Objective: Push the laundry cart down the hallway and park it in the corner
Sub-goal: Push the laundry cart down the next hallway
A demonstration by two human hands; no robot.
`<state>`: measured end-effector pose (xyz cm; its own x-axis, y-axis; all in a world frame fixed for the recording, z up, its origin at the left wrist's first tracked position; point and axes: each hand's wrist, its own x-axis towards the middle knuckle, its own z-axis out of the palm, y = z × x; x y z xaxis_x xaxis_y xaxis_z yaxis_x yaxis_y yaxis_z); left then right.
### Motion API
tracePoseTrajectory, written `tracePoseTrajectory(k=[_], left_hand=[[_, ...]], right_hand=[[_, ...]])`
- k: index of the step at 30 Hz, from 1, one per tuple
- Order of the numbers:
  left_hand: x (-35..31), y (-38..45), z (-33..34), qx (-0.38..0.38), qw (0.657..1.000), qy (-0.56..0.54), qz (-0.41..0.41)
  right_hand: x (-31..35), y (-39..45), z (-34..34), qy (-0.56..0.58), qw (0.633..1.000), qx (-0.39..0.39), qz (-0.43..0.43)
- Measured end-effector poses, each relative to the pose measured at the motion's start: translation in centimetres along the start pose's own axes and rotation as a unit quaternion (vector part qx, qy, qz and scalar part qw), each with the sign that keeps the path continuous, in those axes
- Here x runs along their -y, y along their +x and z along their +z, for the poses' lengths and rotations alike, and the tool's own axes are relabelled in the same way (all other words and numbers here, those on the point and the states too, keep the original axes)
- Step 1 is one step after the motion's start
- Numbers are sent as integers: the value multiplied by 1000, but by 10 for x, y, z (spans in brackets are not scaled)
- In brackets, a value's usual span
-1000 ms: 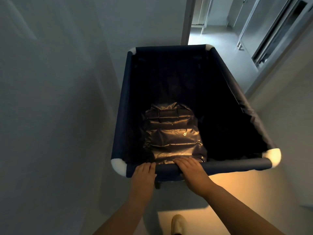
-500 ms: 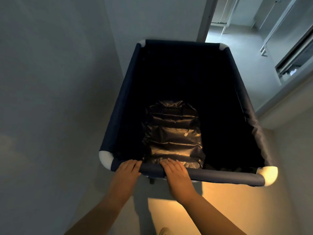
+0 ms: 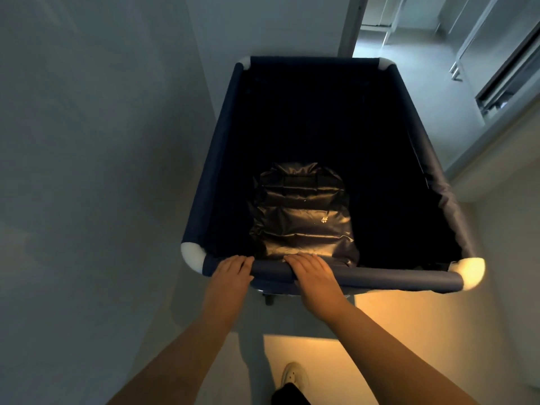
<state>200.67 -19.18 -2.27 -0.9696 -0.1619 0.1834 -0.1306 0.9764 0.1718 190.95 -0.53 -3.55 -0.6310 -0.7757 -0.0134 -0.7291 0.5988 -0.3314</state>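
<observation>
The laundry cart (image 3: 388, 280) is a deep navy fabric bin with white rounded corners, filling the middle of the view. A shiny black padded garment (image 3: 301, 211) lies at its bottom. My left hand (image 3: 230, 274) grips the near top rail close to the left corner. My right hand (image 3: 314, 274) grips the same rail a little to the right, fingers curled over it. The cart's left side runs close along the grey wall (image 3: 87, 171). A wheel (image 3: 268, 299) shows just under the near rail.
A doorway edge (image 3: 349, 24) stands beyond the cart's far end, with a lit floor (image 3: 415, 71) past it. A sliding door track (image 3: 508, 80) is at the right. My white shoe (image 3: 292, 375) is on the floor below, beside a warm light patch.
The cart has rolled forward along the left wall and the doorway ahead has drawn nearer. Both hands keep their grip on the near rail.
</observation>
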Motion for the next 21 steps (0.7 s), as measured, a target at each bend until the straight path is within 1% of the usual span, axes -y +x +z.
tracePoseTrajectory(k=[7, 14, 17, 21], left_hand=[[-19, -70, -4, 4, 1000, -12, 5], [-52, -156, -13, -10, 1000, -17, 18], [-77, -186, -19, -19, 999, -29, 17], [-109, -215, -23, -8, 1000, -20, 15]], right_hand=[[28, -67, 7, 7, 999, -31, -12], [56, -152, 17, -8, 1000, 6, 4], [59, -188, 17, -13, 1000, 24, 0], [55, -229, 12, -4, 999, 39, -1]])
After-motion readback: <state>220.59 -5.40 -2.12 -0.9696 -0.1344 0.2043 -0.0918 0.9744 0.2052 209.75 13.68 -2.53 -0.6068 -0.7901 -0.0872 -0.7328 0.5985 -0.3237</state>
